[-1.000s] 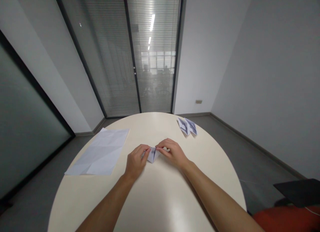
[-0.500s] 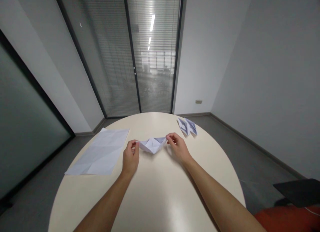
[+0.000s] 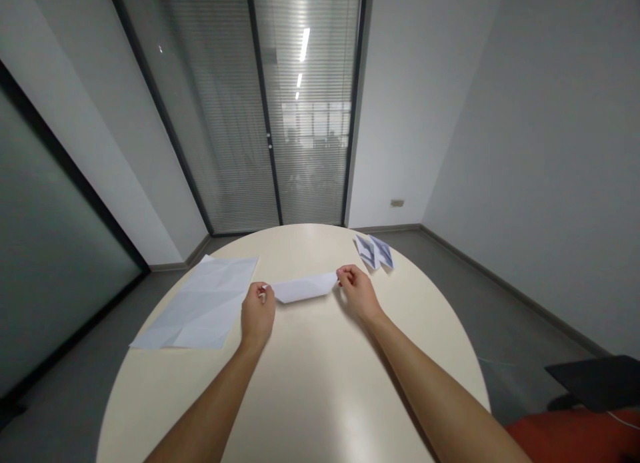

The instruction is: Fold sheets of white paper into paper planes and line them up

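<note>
Between my hands stretches a folded white paper [image 3: 306, 288], a long narrow shape just above the table with a thin shadow below it. My left hand [image 3: 259, 314] pinches its left end, and my right hand [image 3: 357, 291] grips the right end between thumb and fingers. Both hands are closed. A large creased white sheet [image 3: 197, 306] lies flat to the left of my left hand. Beyond my right hand, near the table's far right edge, rests a pair of folded paper pieces [image 3: 375, 252] with grey-blue shading.
The round cream table [image 3: 310, 383] has a curved edge on all visible sides. A red seat [image 3: 575, 436] and a dark flat object [image 3: 597, 381] are at the lower right, off the table. Glass panels with blinds [image 3: 240, 116] stand behind the table.
The folded paper has gone from a pointed, boat-like shape with visible folds to a plain long strip facing me. My hands have spread slightly apart.
</note>
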`<state>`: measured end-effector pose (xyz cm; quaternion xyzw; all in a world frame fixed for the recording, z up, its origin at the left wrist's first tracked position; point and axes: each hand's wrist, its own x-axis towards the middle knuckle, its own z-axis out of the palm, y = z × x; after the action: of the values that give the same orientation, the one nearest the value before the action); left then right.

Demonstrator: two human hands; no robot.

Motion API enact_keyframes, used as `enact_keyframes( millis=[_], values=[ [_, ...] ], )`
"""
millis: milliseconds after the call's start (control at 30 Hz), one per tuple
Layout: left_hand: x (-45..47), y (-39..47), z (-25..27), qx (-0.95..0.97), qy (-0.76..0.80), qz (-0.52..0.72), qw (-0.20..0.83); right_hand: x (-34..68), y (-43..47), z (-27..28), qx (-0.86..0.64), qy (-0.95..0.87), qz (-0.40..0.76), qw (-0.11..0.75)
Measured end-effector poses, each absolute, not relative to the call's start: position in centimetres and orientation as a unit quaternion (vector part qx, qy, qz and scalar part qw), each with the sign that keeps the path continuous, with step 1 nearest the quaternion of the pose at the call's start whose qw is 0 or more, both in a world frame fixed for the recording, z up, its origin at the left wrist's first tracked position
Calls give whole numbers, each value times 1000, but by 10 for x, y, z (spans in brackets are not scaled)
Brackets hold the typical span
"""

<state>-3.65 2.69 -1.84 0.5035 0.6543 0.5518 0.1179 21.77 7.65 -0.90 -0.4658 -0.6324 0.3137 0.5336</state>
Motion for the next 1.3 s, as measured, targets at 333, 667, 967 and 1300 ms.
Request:
enact_keyframes(
  millis=[333, 667, 967, 1300],
  values=[
    [-36, 20, -15, 636, 662, 396, -17, 221, 75, -17, -557, -684, 253, 397],
    [-16, 7, -11, 854, 438, 280, 18, 222, 70, -10, -593, -710, 194, 328],
    [-17, 10, -18, 856, 479, 185, 53, 220, 62, 1, -499, -797, 92, 327],
    [-15, 10, -14, 845, 479, 234, 40, 213, 53, 0, -333, -895, 145, 260]
  ],
)
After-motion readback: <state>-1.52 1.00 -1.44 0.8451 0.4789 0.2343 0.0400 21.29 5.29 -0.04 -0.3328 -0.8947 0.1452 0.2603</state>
